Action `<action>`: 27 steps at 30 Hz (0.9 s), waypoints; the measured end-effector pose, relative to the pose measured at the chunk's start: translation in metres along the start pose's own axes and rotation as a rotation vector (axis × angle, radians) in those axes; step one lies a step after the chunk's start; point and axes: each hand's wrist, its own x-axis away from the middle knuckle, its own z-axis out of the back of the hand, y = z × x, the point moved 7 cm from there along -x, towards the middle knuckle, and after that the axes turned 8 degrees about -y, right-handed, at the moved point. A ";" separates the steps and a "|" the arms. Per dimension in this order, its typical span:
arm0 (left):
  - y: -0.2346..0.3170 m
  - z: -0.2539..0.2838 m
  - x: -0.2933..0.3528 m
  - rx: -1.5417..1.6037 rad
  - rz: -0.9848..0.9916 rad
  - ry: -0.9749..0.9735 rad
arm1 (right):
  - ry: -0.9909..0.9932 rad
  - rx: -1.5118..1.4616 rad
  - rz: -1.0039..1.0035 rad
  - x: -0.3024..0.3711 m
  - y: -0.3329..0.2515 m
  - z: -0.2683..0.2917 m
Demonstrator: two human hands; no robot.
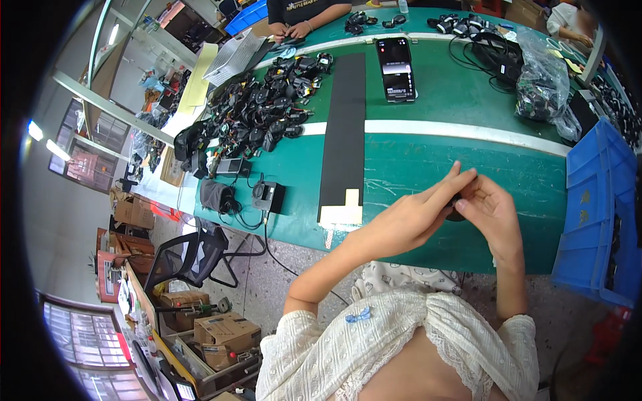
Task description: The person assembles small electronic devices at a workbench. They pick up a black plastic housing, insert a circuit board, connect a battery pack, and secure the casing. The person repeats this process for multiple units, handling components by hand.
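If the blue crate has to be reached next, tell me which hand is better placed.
Right, I'd judge: the right hand is nearer the crate, while the left hand lies farther off. Both meet around a small dark part, so the right may need to leave it first.

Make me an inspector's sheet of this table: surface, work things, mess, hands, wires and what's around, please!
Surface: green table, scratched.
Job's things: small dark piece, mostly hidden.
Clutter: heap of black parts left of a long black strip; phone right of it.
Hands: left hand and right hand close together at the piece; exact grip hidden.
Cables: black cable running from a black box past the table's edge.
Surroundings: blue crate at right, mesh chair at left, another person across.
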 end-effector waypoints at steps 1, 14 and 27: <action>0.003 0.001 -0.001 -0.025 0.043 -0.004 | -0.003 -0.018 -0.025 0.000 -0.002 0.000; 0.057 0.033 -0.003 -0.553 -0.264 0.160 | -0.162 0.070 0.077 0.012 -0.066 -0.016; 0.060 0.059 0.010 -0.582 -0.520 0.424 | -0.179 0.121 0.194 0.006 -0.084 -0.042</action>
